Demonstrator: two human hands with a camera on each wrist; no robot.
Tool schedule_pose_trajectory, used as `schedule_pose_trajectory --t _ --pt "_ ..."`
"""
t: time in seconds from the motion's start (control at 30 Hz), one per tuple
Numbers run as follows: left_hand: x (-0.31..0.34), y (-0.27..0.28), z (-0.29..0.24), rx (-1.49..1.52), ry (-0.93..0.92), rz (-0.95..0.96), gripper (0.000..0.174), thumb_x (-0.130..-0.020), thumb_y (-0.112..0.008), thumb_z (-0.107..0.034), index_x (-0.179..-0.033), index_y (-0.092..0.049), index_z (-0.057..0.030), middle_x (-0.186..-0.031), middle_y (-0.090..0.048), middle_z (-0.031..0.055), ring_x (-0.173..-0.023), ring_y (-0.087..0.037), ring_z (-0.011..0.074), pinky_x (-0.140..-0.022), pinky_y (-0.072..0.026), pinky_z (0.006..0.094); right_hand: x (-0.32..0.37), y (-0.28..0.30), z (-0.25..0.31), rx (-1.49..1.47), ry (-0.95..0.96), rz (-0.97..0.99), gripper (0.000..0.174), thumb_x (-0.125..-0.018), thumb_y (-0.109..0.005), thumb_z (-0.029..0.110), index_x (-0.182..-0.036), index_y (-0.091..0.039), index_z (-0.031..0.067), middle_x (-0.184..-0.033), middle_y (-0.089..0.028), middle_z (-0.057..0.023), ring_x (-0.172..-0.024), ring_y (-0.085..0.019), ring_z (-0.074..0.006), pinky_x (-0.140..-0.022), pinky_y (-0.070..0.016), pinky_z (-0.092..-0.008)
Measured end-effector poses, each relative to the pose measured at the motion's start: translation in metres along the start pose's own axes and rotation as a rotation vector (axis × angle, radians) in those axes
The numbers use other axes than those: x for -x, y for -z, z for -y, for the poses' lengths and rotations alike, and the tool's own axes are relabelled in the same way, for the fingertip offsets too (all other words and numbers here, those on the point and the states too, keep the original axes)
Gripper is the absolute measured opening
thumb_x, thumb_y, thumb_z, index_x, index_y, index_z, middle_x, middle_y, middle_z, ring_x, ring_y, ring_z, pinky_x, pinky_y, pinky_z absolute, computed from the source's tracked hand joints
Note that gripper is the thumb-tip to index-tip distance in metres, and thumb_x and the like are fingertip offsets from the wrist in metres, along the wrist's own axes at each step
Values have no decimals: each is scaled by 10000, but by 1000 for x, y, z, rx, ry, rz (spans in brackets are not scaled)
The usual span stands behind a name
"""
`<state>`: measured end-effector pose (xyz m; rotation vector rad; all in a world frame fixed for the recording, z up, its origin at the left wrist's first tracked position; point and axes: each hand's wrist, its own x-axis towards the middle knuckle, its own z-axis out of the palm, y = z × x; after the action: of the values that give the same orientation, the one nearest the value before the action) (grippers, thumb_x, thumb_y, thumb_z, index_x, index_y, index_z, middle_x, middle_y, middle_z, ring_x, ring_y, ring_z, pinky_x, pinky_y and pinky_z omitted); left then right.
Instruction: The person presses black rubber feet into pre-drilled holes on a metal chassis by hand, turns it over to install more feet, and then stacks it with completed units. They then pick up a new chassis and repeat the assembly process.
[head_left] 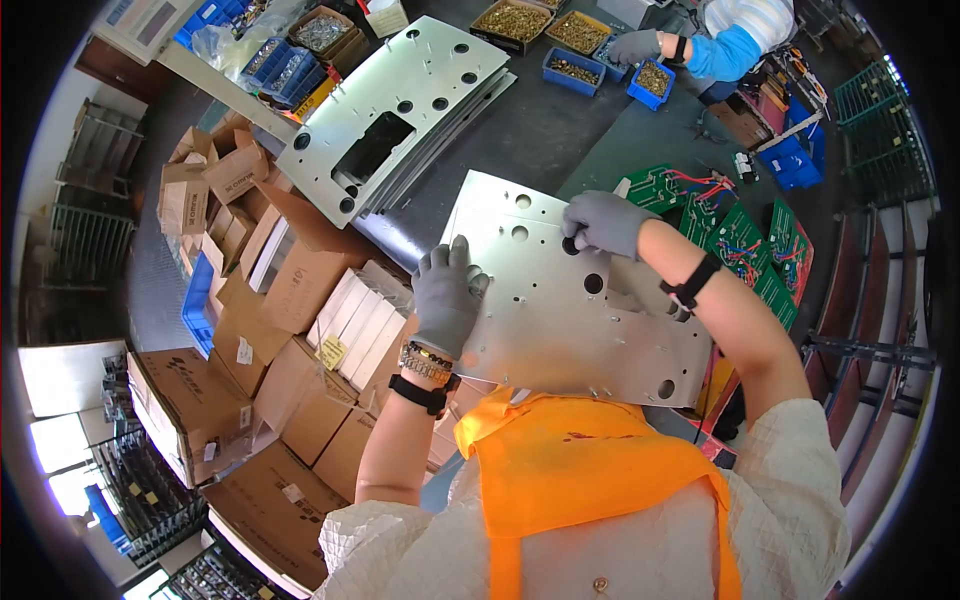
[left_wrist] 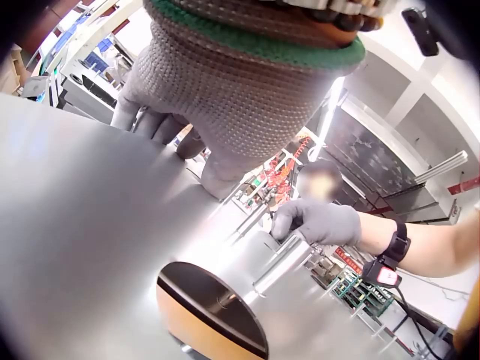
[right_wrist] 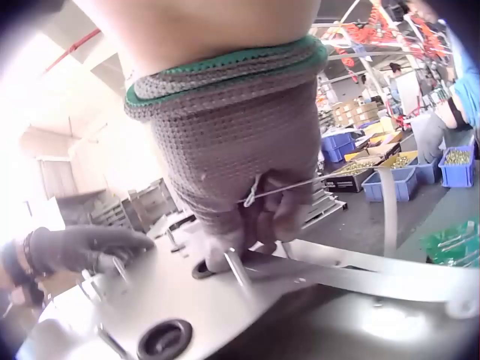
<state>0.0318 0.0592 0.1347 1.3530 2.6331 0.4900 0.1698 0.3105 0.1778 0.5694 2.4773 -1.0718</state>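
Observation:
A flat metal panel with round holes and small standing studs lies tilted before the person's chest. My gloved left hand rests at its left edge, thumb on the face and fingers extended. Near the top right edge, my gloved right hand has bent fingers at a black rubber grommet in a hole. In the right wrist view the thumb presses beside this grommet; the fingers partly hide it. Another black grommet sits in a neighbouring hole.
Similar panels are stacked at the back left. Blue bins of small hardware stand at the back, by another person's gloved hand. Green circuit boards with wires lie right; cardboard boxes crowd the left.

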Motion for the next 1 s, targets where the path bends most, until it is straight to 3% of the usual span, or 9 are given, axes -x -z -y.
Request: schedule_pose_trajectory --t 0.1,0.23,0.37,0.43,0.5,0.57,0.73,0.87,1.0 --pt "1 2 1 -22 -11 -9 614 -768 -732 -265 -1310 -502 -92 -1161 -585 143 -1095 -537 351 -923 -428 476 -11 -2 14 -3 -298 121 188 -767 -697 26 -954 -685 42 -973 -675 -101 -953 -649 -226 -791 -512 -361" --pt "4 -5 12 -17 -123 -46 661 -774 -743 -264 -1352 -470 -92 -1172 -580 136 -1111 -525 340 -912 -441 455 58 -7 -33 162 337 -626 163 -794 -698 156 -952 -683 119 -990 -630 -72 -969 -587 -281 -886 -467 -398" --pt "3 -10 15 12 -140 -64 674 -770 -743 -238 -1370 -468 -105 -1220 -551 149 -1113 -516 354 -916 -433 473 193 -24 -123 -222 -159 -1205 140 -842 -662 148 -970 -667 90 -975 -646 -91 -934 -612 -303 -824 -501 -391" --pt "3 -2 9 -31 -131 -25 671 -778 -740 -229 -1378 -463 -115 -1232 -540 154 -1116 -510 365 -924 -431 471 250 -68 -176 -117 -733 -1192 157 -851 -661 163 -984 -666 79 -1029 -665 -96 -957 -639 -290 -789 -512 -402" --pt "2 -2 10 -12 -100 -9 671 -792 -738 -211 -1390 -448 -118 -1220 -540 165 -1106 -506 387 -920 -436 473 287 -138 -217 -322 -872 -934 292 -835 -689 223 -1093 -649 92 -1184 -628 -122 -1096 -614 -284 -889 -495 -399" --pt "2 1 8 23 -73 41 655 -809 -728 -193 -1392 -442 -111 -1217 -537 170 -1104 -507 386 -922 -439 472 305 -200 -211 -83 -644 -694 534 -815 -709 284 -1302 -544 140 -1348 -517 -152 -1275 -492 -309 -1044 -411 -382" --pt "-1 2 5 -21 -42 67 656 -796 -734 -121 -1384 -443 -118 -1260 -523 178 -1122 -501 386 -954 -438 456 249 -213 -182 8 -896 -636 878 -757 -738 354 -1502 -295 216 -1564 -229 -144 -1441 -211 -380 -1159 -214 -527" --pt "4 8 -8 -168 -94 29 590 -799 -732 -194 -1329 -487 -110 -1341 -477 172 -1203 -458 385 -994 -409 474 213 -208 -213 252 -768 -600 853 -789 -681 407 -1512 -263 234 -1582 -180 -132 -1450 -184 -379 -1087 -183 -681" --pt "23 6 -36 -161 -177 -36 592 -781 -736 -224 -1314 -508 -107 -1387 -435 191 -1273 -406 406 -1019 -382 506 218 -202 -214 191 -677 -631 758 -761 -705 416 -1430 -404 225 -1530 -273 -133 -1373 -312 -378 -1053 -302 -618"
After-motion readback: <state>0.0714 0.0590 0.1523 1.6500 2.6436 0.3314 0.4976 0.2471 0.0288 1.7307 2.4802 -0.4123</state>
